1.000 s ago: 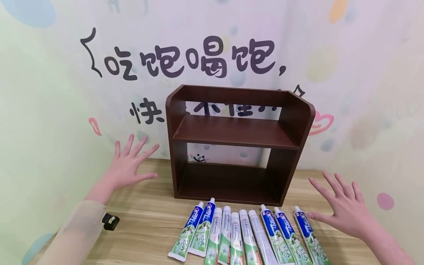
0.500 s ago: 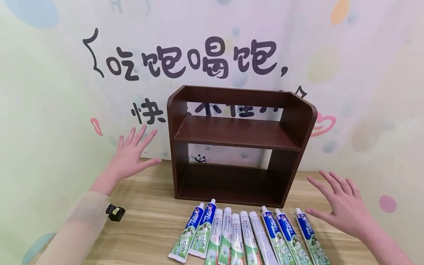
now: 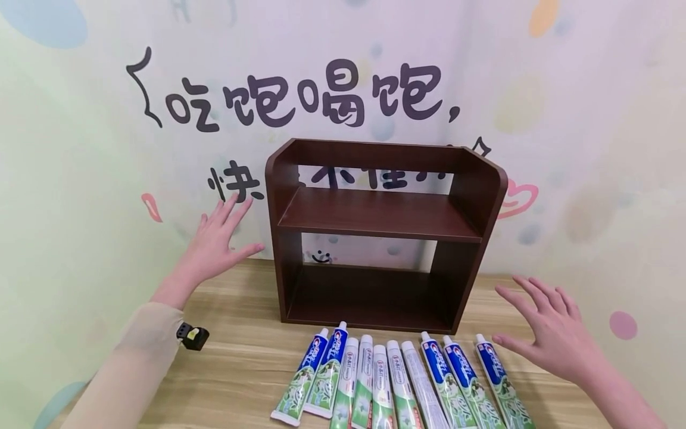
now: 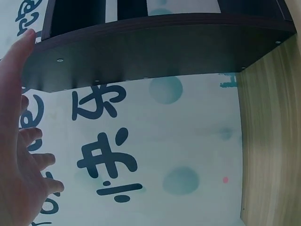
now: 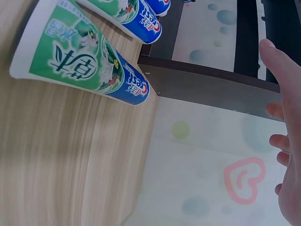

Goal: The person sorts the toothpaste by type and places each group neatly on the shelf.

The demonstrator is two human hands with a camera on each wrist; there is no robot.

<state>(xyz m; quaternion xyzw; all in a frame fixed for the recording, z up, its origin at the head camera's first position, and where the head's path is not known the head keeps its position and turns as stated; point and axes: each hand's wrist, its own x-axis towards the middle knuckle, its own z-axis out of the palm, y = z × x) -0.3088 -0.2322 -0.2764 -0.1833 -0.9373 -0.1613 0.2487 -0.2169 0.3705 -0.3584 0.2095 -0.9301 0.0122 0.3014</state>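
A dark brown two-tier wooden shelf [image 3: 380, 214] stands upright on the table, both its levels bare. My left hand [image 3: 211, 247] is raised to the left of the shelf, fingers spread, holding nothing; in the left wrist view it shows beside the shelf's side panel [image 4: 155, 52]. Right of the shelf and above the table, my right hand [image 3: 557, 333] has its fingers extended and touches nothing. Nearest to it lies the rightmost blue-and-green toothpaste tube [image 3: 501, 381], also large in the right wrist view [image 5: 89, 61]. Several white-and-green toothpaste tubes [image 3: 365, 381] lie in the middle of the row.
Two more blue-and-green tubes [image 3: 302, 378] lie at the row's left end, in front of the shelf. Wood-grain tabletop [image 3: 230, 369] extends to both sides. Behind the shelf hangs a pale backdrop [image 3: 321, 36] with black characters. A small black camera [image 3: 193, 336] sits on my left wrist.
My left hand has moved slightly right and up, closer to the shelf, its fingers less spread. My right hand has shifted slightly left. The shelf and tubes stay in place.
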